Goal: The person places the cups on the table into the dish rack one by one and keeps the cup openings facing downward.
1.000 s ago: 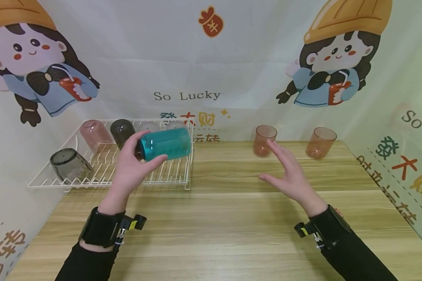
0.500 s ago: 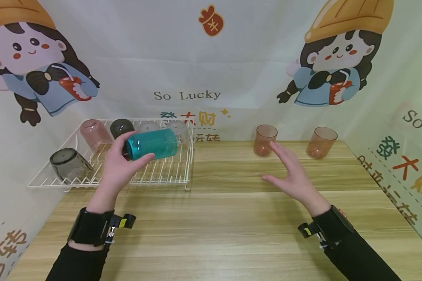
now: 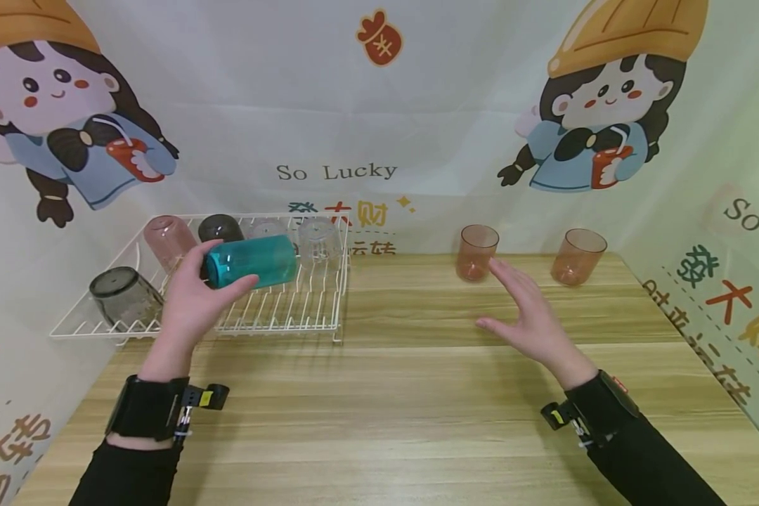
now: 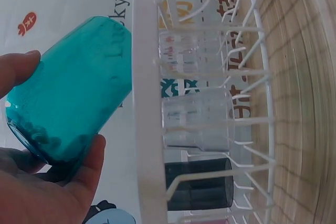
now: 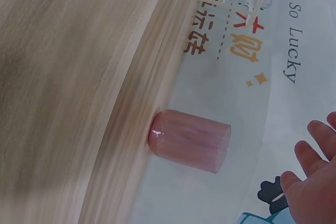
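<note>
My left hand [image 3: 192, 299] grips a translucent teal cup [image 3: 256, 261] by one end, thumb below and fingers around it. The cup lies sideways in the air above a white wire dish rack [image 3: 278, 329]. In the left wrist view, the same teal cup [image 4: 73, 87] shows beside the rack's thick front rail [image 4: 148, 98]. My right hand [image 3: 534, 327] is held above the table with thumb and fingers spread, holding nothing. Nearest to it is an upright pink cup [image 3: 474, 256], seen also in the right wrist view as a pink tumbler [image 5: 190, 141].
On the rack are a grey cup [image 3: 126, 299] at the left, a pink cup [image 3: 169, 242], a dark cup [image 3: 221, 228] and clear cups [image 3: 319, 242] along the back. Another pink cup [image 3: 578, 258] stands at the back right of the wooden table [image 3: 386, 414], before a printed cloth.
My left hand has carried the teal cup leftward over the rack, uncovering the clear cups behind. My right hand has drifted slightly right and down, still spread.
</note>
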Demonstrator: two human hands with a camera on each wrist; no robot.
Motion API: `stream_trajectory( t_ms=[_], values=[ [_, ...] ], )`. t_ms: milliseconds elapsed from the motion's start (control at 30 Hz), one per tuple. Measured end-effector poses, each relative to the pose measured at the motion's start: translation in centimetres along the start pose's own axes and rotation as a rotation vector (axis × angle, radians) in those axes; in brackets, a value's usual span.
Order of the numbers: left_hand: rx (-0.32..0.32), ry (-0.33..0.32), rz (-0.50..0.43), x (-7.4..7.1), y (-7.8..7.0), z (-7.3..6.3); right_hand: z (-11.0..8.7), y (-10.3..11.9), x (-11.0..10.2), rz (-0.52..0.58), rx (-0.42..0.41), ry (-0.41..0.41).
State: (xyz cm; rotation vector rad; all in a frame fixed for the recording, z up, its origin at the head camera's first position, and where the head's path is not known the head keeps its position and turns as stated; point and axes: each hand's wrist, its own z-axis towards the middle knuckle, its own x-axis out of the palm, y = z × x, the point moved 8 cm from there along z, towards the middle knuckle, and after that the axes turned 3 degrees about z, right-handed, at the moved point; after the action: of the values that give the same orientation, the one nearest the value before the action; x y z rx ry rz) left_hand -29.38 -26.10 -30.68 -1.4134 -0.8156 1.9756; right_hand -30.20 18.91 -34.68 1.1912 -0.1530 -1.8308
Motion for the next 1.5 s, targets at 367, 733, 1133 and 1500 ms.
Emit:
stream_trajectory(
  t_ms=[367, 733, 1133, 1500],
  values=[
    [-0.049, -0.014, 0.084, -1.1, 1.9, 0.5, -0.2, -1.0, -0.2, -0.023, 0.051, 0.035],
    [-0.091, -0.026, 0.151, -2.3, 3.8, 0.9, -0.4, -1.9, -0.4, -0.031, 0.075, 0.05],
    [-0.089, -0.066, 0.201, -3.2, 5.0, 1.3, -0.8, -3.2, -0.3, -0.049, 0.128, 0.084],
    [-0.159, -0.099, 0.334, -4.2, 6.5, 1.7, -0.9, -4.4, -0.6, -0.083, 0.14, 0.083]
  ],
)
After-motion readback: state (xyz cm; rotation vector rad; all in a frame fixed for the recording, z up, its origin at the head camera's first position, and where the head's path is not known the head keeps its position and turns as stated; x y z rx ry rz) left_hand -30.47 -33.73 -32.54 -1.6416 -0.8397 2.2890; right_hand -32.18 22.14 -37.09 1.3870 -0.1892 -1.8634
